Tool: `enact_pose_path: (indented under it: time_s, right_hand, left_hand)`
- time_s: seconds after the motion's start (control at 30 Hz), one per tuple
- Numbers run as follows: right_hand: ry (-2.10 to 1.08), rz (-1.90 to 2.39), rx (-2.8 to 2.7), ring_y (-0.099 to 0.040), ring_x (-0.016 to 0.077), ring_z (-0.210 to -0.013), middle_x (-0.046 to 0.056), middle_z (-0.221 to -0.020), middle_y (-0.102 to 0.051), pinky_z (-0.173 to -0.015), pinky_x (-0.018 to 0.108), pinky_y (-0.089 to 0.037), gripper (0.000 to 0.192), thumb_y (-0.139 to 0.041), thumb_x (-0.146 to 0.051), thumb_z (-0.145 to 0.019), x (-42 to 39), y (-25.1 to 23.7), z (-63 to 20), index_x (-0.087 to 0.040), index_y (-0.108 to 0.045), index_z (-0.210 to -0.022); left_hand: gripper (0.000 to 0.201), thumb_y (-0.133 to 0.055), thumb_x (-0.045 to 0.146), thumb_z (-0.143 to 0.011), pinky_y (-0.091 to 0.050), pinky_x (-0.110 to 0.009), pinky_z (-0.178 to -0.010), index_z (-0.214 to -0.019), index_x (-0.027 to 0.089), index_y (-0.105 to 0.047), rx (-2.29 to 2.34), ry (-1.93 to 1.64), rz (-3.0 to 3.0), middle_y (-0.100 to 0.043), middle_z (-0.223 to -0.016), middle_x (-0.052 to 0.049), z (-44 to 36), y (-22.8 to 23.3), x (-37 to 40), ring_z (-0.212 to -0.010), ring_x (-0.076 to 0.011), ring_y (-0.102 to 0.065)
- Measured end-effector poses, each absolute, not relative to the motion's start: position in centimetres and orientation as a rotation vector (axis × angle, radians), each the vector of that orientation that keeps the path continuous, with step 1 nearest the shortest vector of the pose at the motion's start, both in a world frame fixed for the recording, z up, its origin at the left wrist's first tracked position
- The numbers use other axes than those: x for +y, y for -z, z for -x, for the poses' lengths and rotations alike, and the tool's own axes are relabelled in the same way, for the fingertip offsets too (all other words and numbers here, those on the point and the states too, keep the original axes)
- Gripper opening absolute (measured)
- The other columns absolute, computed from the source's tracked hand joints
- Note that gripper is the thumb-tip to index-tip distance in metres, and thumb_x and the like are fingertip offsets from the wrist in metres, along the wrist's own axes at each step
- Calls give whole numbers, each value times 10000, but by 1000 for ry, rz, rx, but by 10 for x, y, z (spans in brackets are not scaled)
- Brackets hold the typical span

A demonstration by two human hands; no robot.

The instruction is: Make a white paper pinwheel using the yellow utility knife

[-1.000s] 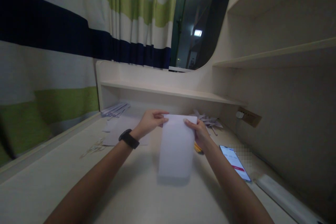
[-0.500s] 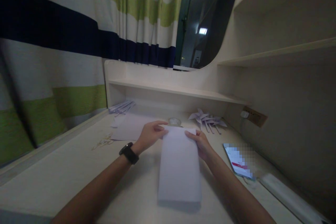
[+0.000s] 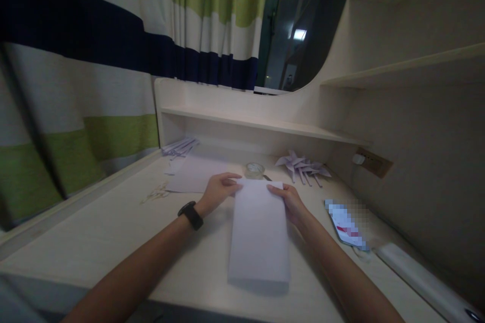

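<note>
A folded sheet of white paper (image 3: pixel 259 237) is held by its far corners above the pale desk. My left hand (image 3: pixel 220 192) pinches the far left corner between thumb and fingers, with a black watch on that wrist. On the far right corner, my right hand (image 3: pixel 291 201) grips the paper, its thumb on top and its other fingers mostly hidden behind. Just beyond the paper's far edge lies a roll of clear tape (image 3: pixel 254 170). More white paper (image 3: pixel 195 174) lies flat on the desk behind my left hand.
Paper pinwheels (image 3: pixel 303 166) lie at the back right, and rolled paper sticks (image 3: pixel 180 147) at the back left. Rubber-band-like loops (image 3: pixel 156 193) rest on the left. A phone (image 3: pixel 346 224) and a long white object (image 3: pixel 420 280) are on the right, below a wall socket (image 3: pixel 373 161).
The camera view has tilted down slightly, so the background sits higher or lower by a little. Both hands keep the same hold on the folded paper.
</note>
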State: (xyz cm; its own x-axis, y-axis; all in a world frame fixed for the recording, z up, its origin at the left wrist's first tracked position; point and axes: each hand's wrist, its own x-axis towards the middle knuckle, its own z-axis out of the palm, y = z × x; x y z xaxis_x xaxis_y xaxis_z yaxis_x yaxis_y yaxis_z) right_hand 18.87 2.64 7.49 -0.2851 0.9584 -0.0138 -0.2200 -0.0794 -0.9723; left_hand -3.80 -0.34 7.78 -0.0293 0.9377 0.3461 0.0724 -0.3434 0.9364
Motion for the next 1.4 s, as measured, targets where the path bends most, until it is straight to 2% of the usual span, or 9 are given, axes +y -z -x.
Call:
enact_pose_path:
  time_s: [1.1,1.4]
  right_hand:
    - [-1517,946,-1208,-600,153,-513,65,-676,-698,-500,246,-450,299,-808,-276,-561,24,-76,-187,-113,-652,-757]
    - [-1511,977,-1181,-579,148,-485,58,-625,-680,-478,247,-422,267,-792,-307,-573,24,-78,-186,-125,-639,-695]
  left_hand:
    - [363,-735,341,-670,-573,-299,-595,-946,110,-685,1060,-1468,-1518,-709,-722,-64,40,-76,-4,-668,-191,-665]
    - [373,-737,346,-659,-577,-316,-607,-936,99,-698,1102,-1457,-1513,-720,-746,-82,39,-78,-5,-680,-204,-672]
